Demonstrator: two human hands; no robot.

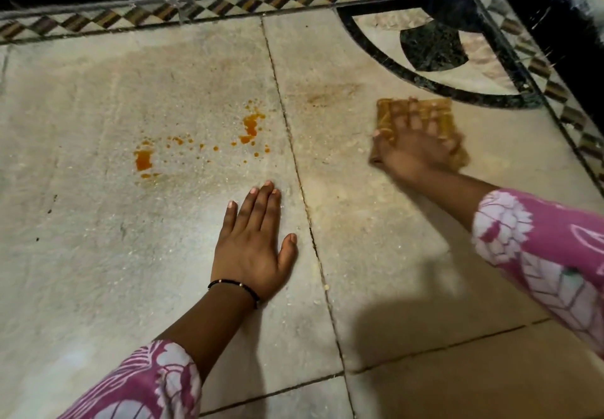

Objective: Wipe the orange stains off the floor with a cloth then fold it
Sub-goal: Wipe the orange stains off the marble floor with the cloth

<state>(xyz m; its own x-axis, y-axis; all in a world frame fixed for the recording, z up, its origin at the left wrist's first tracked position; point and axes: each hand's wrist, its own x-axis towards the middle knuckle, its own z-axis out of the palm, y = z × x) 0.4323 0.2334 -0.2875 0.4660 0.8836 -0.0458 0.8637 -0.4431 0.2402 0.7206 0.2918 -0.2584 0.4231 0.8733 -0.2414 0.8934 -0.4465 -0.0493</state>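
Orange stains and a second splash lie on the pale stone floor, left of a tile joint. A faint orange smear marks the tile to the right. My right hand presses flat on a yellow-brown checked cloth at the right, blurred by motion. My left hand rests flat on the floor below the stains, fingers spread, holding nothing.
A dark inlaid arc pattern fills the floor's far right corner. A diamond-patterned border runs along the back, with a black raised edge behind it and down the right side.
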